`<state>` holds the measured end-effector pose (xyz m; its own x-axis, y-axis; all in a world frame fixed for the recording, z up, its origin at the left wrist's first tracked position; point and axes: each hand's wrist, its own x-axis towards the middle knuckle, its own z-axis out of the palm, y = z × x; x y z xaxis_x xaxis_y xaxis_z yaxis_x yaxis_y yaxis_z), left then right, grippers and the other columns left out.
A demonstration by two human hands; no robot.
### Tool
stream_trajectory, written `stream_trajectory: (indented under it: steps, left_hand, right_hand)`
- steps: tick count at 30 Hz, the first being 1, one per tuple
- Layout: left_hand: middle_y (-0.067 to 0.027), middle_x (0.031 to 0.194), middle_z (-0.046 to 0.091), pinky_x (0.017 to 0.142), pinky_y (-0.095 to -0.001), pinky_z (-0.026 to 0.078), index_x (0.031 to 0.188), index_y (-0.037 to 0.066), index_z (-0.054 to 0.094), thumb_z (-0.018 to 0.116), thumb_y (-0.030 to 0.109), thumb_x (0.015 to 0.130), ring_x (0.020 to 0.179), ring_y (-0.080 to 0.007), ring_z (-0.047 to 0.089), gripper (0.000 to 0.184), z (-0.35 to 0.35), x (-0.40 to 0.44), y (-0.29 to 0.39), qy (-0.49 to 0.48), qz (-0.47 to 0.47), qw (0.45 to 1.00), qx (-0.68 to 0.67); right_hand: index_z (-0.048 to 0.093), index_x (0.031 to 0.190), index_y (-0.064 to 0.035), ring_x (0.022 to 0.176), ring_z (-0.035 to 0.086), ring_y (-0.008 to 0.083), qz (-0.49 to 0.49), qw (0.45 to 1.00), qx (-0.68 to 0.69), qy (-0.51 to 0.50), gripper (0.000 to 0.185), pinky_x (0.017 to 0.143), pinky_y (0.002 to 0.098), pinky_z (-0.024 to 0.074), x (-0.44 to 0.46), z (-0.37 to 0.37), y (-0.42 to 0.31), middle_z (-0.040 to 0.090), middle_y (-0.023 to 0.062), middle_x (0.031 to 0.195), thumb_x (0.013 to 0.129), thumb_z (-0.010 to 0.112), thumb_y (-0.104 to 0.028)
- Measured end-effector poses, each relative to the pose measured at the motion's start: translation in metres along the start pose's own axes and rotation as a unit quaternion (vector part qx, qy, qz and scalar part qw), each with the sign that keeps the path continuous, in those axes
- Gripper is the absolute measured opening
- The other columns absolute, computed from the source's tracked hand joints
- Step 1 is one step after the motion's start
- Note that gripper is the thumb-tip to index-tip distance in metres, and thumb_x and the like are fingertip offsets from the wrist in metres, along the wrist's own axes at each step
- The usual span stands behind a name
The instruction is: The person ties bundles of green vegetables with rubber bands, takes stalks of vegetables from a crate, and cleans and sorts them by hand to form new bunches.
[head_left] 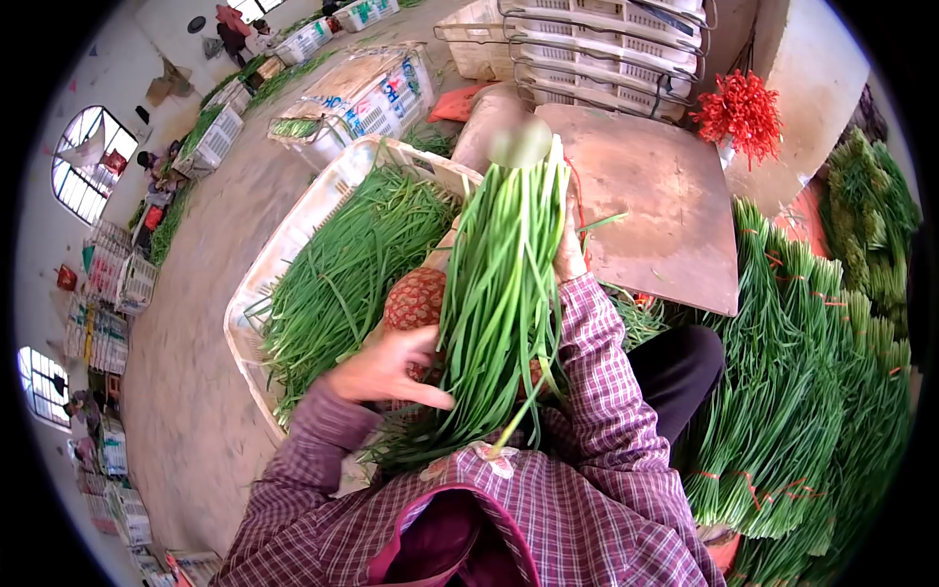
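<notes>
Well beyond the stalks (504, 274), blue lettering (394, 93)

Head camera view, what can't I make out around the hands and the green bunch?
In the head view:
Right hand: fingers mostly hidden by the green bunch.
Pale end of that bunch: smeared by blur.
Left hand: outline softened by blur.
White crate: floor hidden under loose greens.
Stacked crates: top cut off by the upper edge.
Distant people: too small for detail.

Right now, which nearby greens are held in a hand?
The bunch gripped by the right hand, before the plaid jacket; others lie in the white crate or the red-tied pile.
</notes>
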<state>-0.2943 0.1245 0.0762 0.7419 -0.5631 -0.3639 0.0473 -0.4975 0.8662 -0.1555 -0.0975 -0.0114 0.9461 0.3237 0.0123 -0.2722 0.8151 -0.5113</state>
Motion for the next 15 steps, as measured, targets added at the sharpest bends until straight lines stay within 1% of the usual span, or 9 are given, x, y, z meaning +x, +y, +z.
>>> stream_trajectory:
  steps: [2, 4, 6, 7, 8, 10, 12, 13, 15]
  left_hand:
    - [-0.0157, 0.126, 0.06, 0.101, -0.0398, 0.044, 0.139, 0.006, 0.046, 0.079, 0.022, 0.075, 0.116, -0.0256, 0.058, 0.073, -0.041, -0.02, -0.003, 0.025, -0.042, 0.998, 0.027]
    - [-0.0179, 0.122, 0.062, 0.1, -0.0371, 0.046, 0.136, 0.002, 0.048, 0.076, 0.023, 0.077, 0.112, -0.0251, 0.061, 0.068, -0.068, -0.024, -0.014, 0.12, 0.019, 0.988, -0.1]
    - [-0.0196, 0.124, 0.06, 0.099, -0.0367, 0.046, 0.137, -0.002, 0.044, 0.068, 0.03, 0.085, 0.113, -0.025, 0.06, 0.066, -0.076, -0.011, 0.005, 0.196, 0.073, 0.973, -0.099]
    - [-0.0199, 0.126, 0.058, 0.101, -0.0359, 0.045, 0.138, -0.006, 0.04, 0.06, 0.037, 0.091, 0.115, -0.0244, 0.058, 0.067, -0.076, -0.002, 0.008, 0.182, 0.135, 0.962, -0.152]
    - [-0.0199, 0.126, 0.058, 0.101, -0.0359, 0.045, 0.138, -0.006, 0.04, 0.06, 0.037, 0.091, 0.115, -0.0244, 0.058, 0.067, -0.078, 0.007, 0.011, 0.183, 0.137, 0.962, -0.15]
    - [-0.0181, 0.131, 0.055, 0.103, -0.037, 0.042, 0.14, -0.004, 0.037, 0.056, 0.04, 0.093, 0.119, -0.0239, 0.055, 0.068, -0.082, 0.026, 0.017, 0.136, 0.19, 0.918, -0.32]
    - [-0.0141, 0.133, 0.053, 0.104, -0.0351, 0.039, 0.14, -0.003, 0.038, 0.058, 0.038, 0.093, 0.121, -0.0212, 0.052, 0.066, -0.079, 0.043, 0.042, 0.162, 0.182, 0.909, -0.337]
    - [-0.0108, 0.128, 0.054, 0.099, -0.0327, 0.043, 0.137, -0.001, 0.04, 0.062, 0.032, 0.091, 0.115, -0.0183, 0.055, 0.061, -0.074, 0.045, 0.064, 0.173, 0.202, 0.903, -0.337]
    - [-0.006, 0.12, 0.058, 0.093, -0.0292, 0.046, 0.132, 0.001, 0.043, 0.069, 0.018, 0.086, 0.106, -0.0156, 0.058, 0.056, -0.073, 0.052, 0.085, 0.192, 0.224, 0.896, -0.333]
  right_hand:
    - [0.051, 0.132, -0.0091, 0.105, 0.061, 0.0219, 0.032, 0.999, 0.017, -0.004, 0.069, 0.09, 0.0404, 0.0529, -0.003, 0.001, -0.001, 0.061, 0.0085, 0.123, 0.083, 0.065, -0.055]
    - [0.049, 0.133, -0.0089, 0.107, 0.06, 0.0231, 0.046, 0.998, 0.04, -0.031, 0.07, 0.093, 0.0418, 0.0505, -0.002, 0.004, 0.0, 0.059, 0.0093, 0.126, 0.083, 0.066, -0.054]
    - [0.048, 0.135, -0.0086, 0.108, 0.06, 0.0236, 0.075, 0.995, 0.043, -0.053, 0.072, 0.094, 0.0421, 0.0495, -0.001, 0.01, 0.002, 0.06, 0.0095, 0.126, 0.082, 0.067, -0.054]
    - [0.047, 0.136, -0.0083, 0.109, 0.06, 0.0239, 0.095, 0.992, 0.051, -0.069, 0.072, 0.095, 0.0421, 0.0491, 0.0, 0.014, 0.002, 0.06, 0.0097, 0.126, 0.082, 0.068, -0.053]
    - [0.047, 0.136, -0.008, 0.11, 0.06, 0.0237, 0.105, 0.99, 0.05, -0.077, 0.07, 0.095, 0.0422, 0.049, -0.008, 0.028, -0.001, 0.06, 0.0092, 0.125, 0.083, 0.069, -0.05]
    - [0.046, 0.135, -0.0054, 0.103, 0.064, 0.0239, 0.079, 0.985, 0.0, -0.156, 0.065, 0.092, 0.0404, 0.053, -0.011, 0.054, -0.007, 0.062, 0.0105, 0.121, 0.087, 0.067, -0.043]
    - [0.04, 0.14, -0.0069, 0.11, 0.06, 0.0219, -0.015, 0.975, -0.143, -0.167, 0.063, 0.096, 0.0381, 0.0501, 0.005, 0.059, 0.003, 0.058, 0.0091, 0.127, 0.089, 0.068, -0.032]
    - [0.037, 0.142, -0.0087, 0.113, 0.058, 0.0189, 0.004, 0.984, -0.115, -0.136, 0.066, 0.095, 0.0344, 0.0488, -0.011, 0.089, -0.004, 0.055, 0.0074, 0.13, 0.086, 0.071, -0.022]
    - [0.038, 0.141, -0.009, 0.112, 0.055, 0.0154, -0.049, 0.973, -0.19, -0.119, 0.07, 0.096, 0.0317, 0.0463, -0.013, 0.106, -0.001, 0.055, 0.0054, 0.127, 0.082, 0.076, -0.016]
